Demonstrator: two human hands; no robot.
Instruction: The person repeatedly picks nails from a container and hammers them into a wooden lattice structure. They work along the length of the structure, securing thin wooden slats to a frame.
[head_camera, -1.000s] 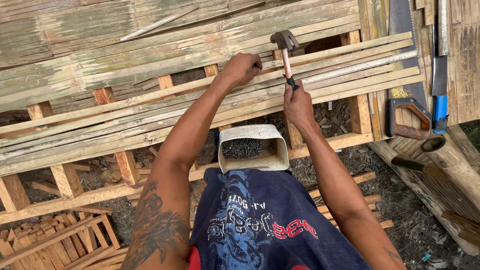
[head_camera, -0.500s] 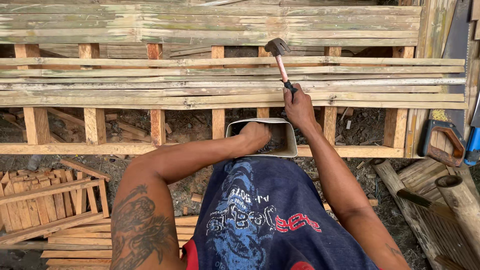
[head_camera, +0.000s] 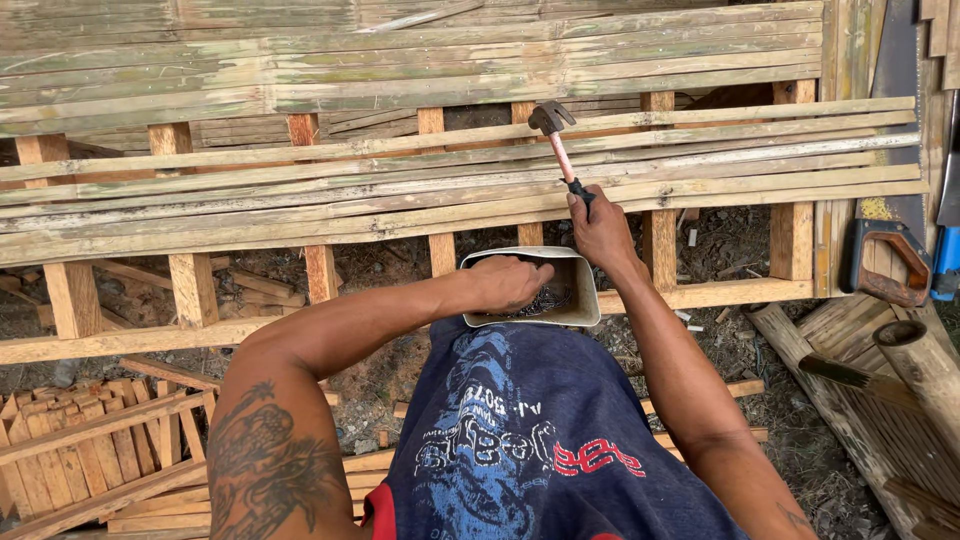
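Bamboo slats (head_camera: 400, 190) span wooden frame (head_camera: 190, 285) over dirt.

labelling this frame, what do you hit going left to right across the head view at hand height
left hand in the pale rectangular metal container → right hand gripping the pink-handled hammer → rusty handsaw handle

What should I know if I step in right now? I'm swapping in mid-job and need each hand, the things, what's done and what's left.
Left hand reaches into the pale container of dark nails on the lap.
Right hand grips the hammer, head raised over the bamboo slats.
Done: slats lie across the wooden frame.
Left: fixing; no nail visibly set yet.
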